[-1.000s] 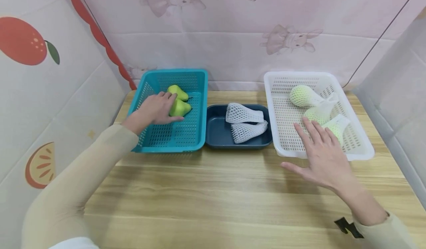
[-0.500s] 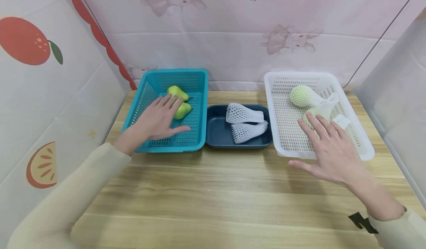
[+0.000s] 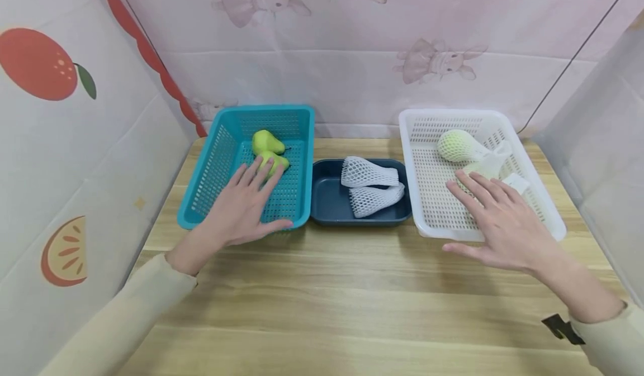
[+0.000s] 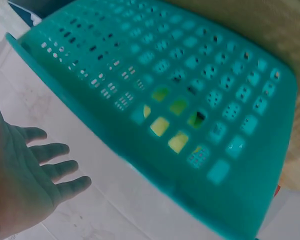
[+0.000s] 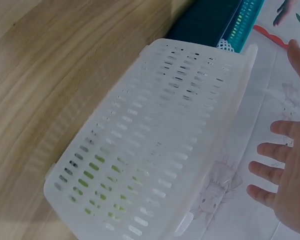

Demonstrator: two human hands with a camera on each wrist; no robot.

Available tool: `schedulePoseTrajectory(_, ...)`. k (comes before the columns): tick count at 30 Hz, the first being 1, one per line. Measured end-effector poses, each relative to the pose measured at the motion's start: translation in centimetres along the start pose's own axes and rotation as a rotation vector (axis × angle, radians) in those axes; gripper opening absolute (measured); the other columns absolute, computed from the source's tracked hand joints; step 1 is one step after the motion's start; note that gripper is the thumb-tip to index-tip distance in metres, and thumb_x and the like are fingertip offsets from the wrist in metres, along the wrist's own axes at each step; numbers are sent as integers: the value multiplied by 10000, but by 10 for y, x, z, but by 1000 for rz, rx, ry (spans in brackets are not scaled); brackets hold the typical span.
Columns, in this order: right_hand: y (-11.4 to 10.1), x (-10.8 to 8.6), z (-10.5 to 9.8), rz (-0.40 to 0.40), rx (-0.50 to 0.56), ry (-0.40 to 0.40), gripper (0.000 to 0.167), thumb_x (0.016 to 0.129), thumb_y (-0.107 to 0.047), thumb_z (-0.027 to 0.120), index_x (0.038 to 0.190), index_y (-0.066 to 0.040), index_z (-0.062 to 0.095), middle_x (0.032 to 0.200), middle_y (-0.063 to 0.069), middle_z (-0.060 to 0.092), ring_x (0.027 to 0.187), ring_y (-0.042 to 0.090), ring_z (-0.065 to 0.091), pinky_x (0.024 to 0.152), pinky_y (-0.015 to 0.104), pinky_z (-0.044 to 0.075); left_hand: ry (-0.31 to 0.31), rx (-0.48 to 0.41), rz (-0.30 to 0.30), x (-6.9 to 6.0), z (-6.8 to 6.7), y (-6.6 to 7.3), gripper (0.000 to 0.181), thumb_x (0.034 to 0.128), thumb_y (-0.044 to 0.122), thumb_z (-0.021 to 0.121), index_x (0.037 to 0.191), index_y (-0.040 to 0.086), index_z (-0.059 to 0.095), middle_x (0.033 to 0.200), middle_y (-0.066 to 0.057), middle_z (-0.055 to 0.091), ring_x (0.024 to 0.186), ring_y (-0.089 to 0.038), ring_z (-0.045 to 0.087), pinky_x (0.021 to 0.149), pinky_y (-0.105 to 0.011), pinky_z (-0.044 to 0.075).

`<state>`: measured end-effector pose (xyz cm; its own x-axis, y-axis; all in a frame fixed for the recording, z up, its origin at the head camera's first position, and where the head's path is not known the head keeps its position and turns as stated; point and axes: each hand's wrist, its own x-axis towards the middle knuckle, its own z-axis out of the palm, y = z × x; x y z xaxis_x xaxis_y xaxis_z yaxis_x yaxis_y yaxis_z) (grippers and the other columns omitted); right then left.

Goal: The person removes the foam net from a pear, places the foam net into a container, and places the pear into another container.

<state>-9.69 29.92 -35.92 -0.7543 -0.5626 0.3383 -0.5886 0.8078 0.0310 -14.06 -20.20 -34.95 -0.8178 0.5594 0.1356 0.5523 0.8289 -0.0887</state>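
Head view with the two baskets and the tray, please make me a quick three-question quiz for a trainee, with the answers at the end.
1. How many bare pears show in the teal basket?

2. True or false: the left hand holds nothing.

3. In the head view, where does the dark blue tray stand?
A: left of both baskets
B: between the teal basket and the white basket
C: right of both baskets

Key:
1. Two.
2. True; its fingers are straight.
3. B.
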Motion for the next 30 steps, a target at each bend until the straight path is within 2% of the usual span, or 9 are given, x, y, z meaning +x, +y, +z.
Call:
schedulePoseTrajectory(4, 4, 1, -3, -37, 12, 19, 1133, 817, -921, 532, 1583, -88, 460, 1615, 210, 489, 1428, 462, 479, 1121, 638, 401, 12, 5, 2, -7, 2, 5, 1150, 877, 871, 510, 1686, 100, 236, 1736, -204, 288, 1639, -431, 211, 1304, -640, 268)
schedulePoseTrajectory(10, 14, 3, -14, -65, 57, 0, 1120, 788, -847, 662, 1599, -106, 443, 1585, 203, 525, 1410, 439, 493, 1087, 633, 411, 17, 2, 1, -14, 6, 15, 1178, 860, 934, 424, 1681, 107, 255, 1740, -196, 283, 1633, -432, 232, 1304, -639, 273)
schedulePoseTrajectory(15, 27, 4, -24, -76, 48, -33, 1050, 766, -791, 731, 1545, -119, 516, 1541, 199, 570, 1391, 435, 505, 1101, 631, 395, 31, 6, 14, -20, 12, 21, 1190, 861, 961, 342, 1679, 101, 258, 1728, -201, 310, 1627, -421, 254, 1293, -638, 298)
schedulePoseTrajectory(21, 46, 6, -35, -63, -10, -93, 1020, 714, -697, 824, 1510, -120, 553, 1523, 207, 587, 1395, 437, 507, 1112, 628, 397, 30, 2, 11, -25, 16, 25, 1191, 832, 860, 591, 1680, 95, 252, 1726, -204, 314, 1631, -417, 247, 1302, -632, 284)
schedulePoseTrajectory(24, 56, 7, -39, -80, -51, -102, 1034, 683, -707, 832, 1488, -111, 573, 1483, 206, 623, 1360, 444, 547, 1089, 617, 413, 22, -2, 3, -26, 18, 25, 1194, 822, 830, 636, 1683, 99, 245, 1729, -202, 307, 1634, -409, 244, 1308, -626, 276)
schedulePoseTrajectory(26, 64, 8, -39, -104, -74, -103, 1052, 671, -742, 817, 1474, -103, 584, 1454, 210, 646, 1326, 454, 578, 1079, 615, 424, 16, -4, 1, -27, 19, 26, 1191, 839, 871, 574, 1686, 105, 237, 1734, -199, 296, 1637, -403, 237, 1309, -622, 276)
schedulePoseTrajectory(30, 78, 10, -37, -166, -141, -106, 1074, 678, -820, 754, 1430, -66, 619, 1398, 233, 676, 1256, 467, 631, 1039, 630, 478, 15, -2, 4, -28, 21, 27, 1193, 860, 965, 321, 1684, 107, 245, 1735, -196, 295, 1638, -392, 241, 1309, -615, 282)
